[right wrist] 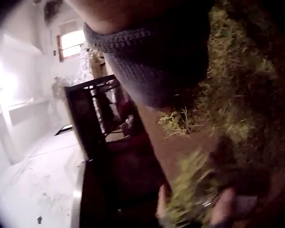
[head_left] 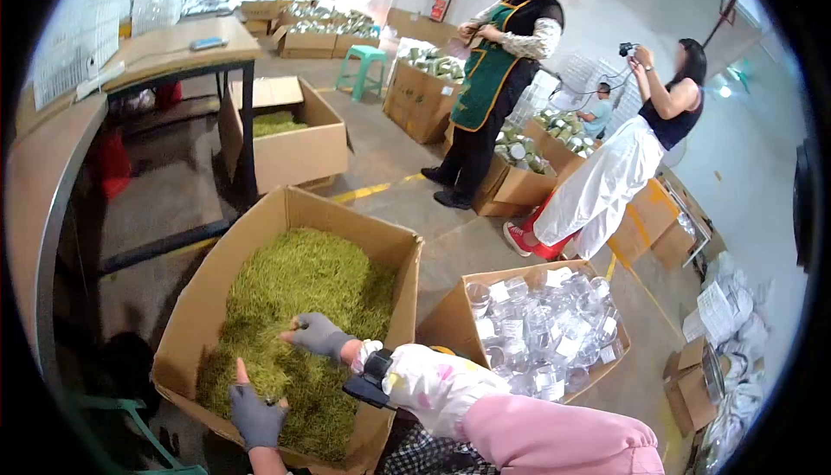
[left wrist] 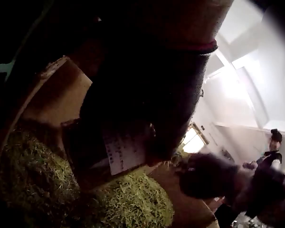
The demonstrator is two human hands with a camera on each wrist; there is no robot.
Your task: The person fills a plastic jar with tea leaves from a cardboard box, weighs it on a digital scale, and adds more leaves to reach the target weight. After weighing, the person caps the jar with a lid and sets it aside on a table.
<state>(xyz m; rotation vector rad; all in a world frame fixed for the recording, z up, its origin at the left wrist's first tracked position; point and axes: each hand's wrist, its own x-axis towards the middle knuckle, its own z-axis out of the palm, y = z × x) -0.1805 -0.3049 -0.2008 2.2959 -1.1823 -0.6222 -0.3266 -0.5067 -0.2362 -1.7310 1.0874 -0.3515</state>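
A cardboard box (head_left: 186,324) in front of me holds a heap of loose green tea leaves (head_left: 299,272). Over its near side, my left hand (head_left: 257,413), in a grey glove with bare fingertips, grips a clear jar with a printed white label (left wrist: 121,149). Tea leaves (right wrist: 187,185) show between that hand's thumb and fingers in the right wrist view. My right hand (head_left: 320,336), gloved alike, is above the heap with its fingers curled round a small bunch of tea leaves (right wrist: 175,122). Much of the jar is hidden in the head view.
Right of the tea box stands a carton of clear labelled jars (head_left: 541,328). A table (head_left: 164,51) is at the left, with another tea carton (head_left: 299,155) beyond. Two people stand ahead, one in a green apron (head_left: 485,77), one raising a camera (head_left: 629,48).
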